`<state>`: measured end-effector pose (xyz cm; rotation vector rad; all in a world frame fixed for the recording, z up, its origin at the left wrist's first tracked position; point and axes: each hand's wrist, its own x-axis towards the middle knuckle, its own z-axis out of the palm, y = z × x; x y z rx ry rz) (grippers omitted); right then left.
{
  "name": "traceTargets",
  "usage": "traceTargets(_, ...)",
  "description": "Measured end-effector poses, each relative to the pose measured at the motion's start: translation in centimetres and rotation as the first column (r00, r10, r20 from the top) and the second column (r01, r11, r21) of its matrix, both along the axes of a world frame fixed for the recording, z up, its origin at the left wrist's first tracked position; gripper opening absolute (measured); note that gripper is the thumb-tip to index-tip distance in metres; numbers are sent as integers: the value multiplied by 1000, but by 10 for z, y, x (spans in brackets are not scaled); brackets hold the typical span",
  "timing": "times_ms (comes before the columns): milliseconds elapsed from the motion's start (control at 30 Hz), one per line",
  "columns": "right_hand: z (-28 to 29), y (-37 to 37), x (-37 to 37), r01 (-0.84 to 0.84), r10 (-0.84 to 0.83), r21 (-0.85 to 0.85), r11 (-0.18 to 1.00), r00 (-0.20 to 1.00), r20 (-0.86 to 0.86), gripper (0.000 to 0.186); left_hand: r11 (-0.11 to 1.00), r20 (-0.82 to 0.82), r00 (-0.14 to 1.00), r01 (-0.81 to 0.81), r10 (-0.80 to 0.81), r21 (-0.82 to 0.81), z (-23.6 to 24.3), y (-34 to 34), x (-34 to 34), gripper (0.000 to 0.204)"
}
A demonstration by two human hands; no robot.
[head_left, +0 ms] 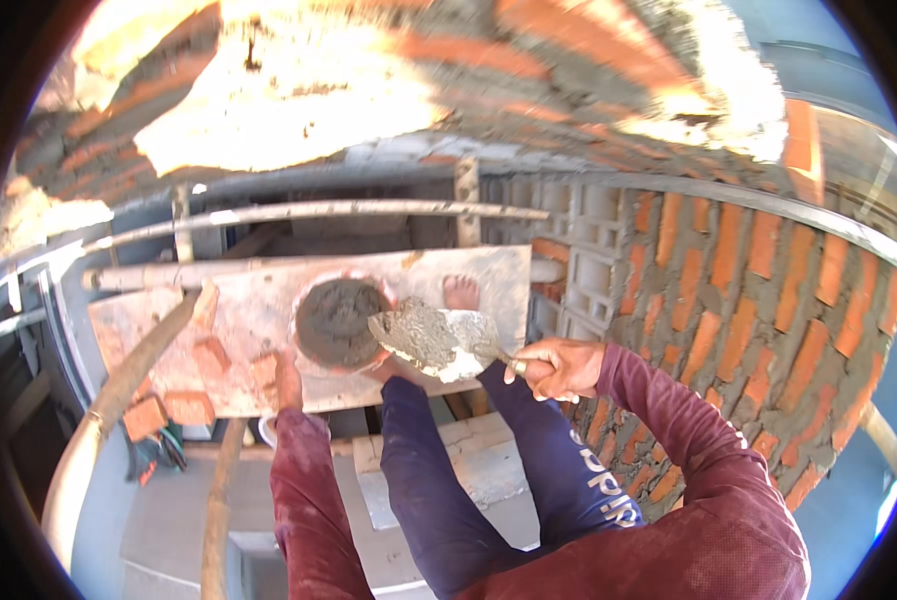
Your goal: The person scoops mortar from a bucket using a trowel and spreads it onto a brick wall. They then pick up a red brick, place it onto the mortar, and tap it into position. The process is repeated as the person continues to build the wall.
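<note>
My right hand [557, 368] is wrapped round the handle of a trowel [476, 335]. A heap of wet grey mortar [419, 334] lies on its blade, which points left. Beneath and left of the blade tip stands a round tub [302, 345] filled with mortar [341, 322]. My left hand [288, 382] hangs low beside the tub, close to an orange brick [265, 370] on the plank [419, 272]. Its fingers are too unclear to show whether they touch or grip that brick.
Several loose bricks [189, 407] lie on the plank's left part. Wooden poles [119, 385] cross at left. A brick wall with mortar joints [739, 290] rises at right, and more brickwork [569, 60] runs across the far side. My bare foot [461, 292] stands on the plank.
</note>
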<state>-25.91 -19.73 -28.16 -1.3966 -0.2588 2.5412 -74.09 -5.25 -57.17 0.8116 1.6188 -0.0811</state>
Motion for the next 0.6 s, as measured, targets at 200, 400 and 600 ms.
traceTargets(200,236,-28,59,294,-316,116,949,896,313,44,855,-45,899,429,-436,292,106,-29,33,54)
traceTargets(400,349,-46,110,489,-565,318,813,794,223,44,933,189,914,349,-359,86,277,-33,20,49)
traceTargets(600,333,16,179,450,-596,463,763,768,236,37,994,142,984,102,-108,47,351,-52,-3,48)
